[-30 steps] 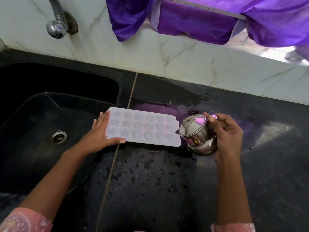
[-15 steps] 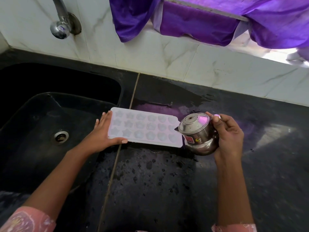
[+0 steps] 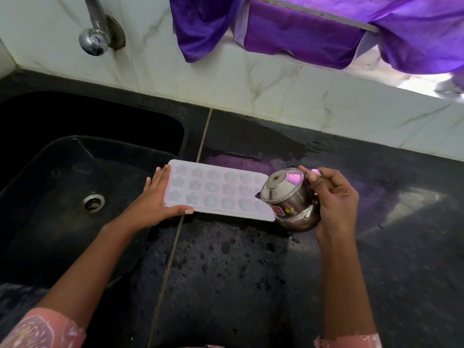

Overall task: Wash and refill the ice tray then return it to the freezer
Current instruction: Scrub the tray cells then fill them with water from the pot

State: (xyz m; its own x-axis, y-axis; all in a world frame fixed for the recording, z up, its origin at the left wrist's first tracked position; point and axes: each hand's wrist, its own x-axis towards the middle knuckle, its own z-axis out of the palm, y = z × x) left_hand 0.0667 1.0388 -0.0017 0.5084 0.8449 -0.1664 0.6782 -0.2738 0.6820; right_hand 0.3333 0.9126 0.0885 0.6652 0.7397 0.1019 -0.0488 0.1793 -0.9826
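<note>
On the wet black countertop (image 3: 226, 272), at 3 o'clock of the sink (image 3: 62, 197), the ice tray (image 3: 216, 189) lay flat, cups up, its long axis running 9 to 3. The left hand (image 3: 160, 199) was spread, straight fingers bracing the 9 o'clock end. The right hand (image 3: 334, 199) curled round a small steel pot (image 3: 288, 199), tipped at the 3 o'clock end. Best, I'd judge: pour thin, sweep toward 9, stop short of brimming.

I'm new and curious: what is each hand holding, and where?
The right hand grips the small steel pot by its right side. The left hand rests against the ice tray at its left end.
</note>
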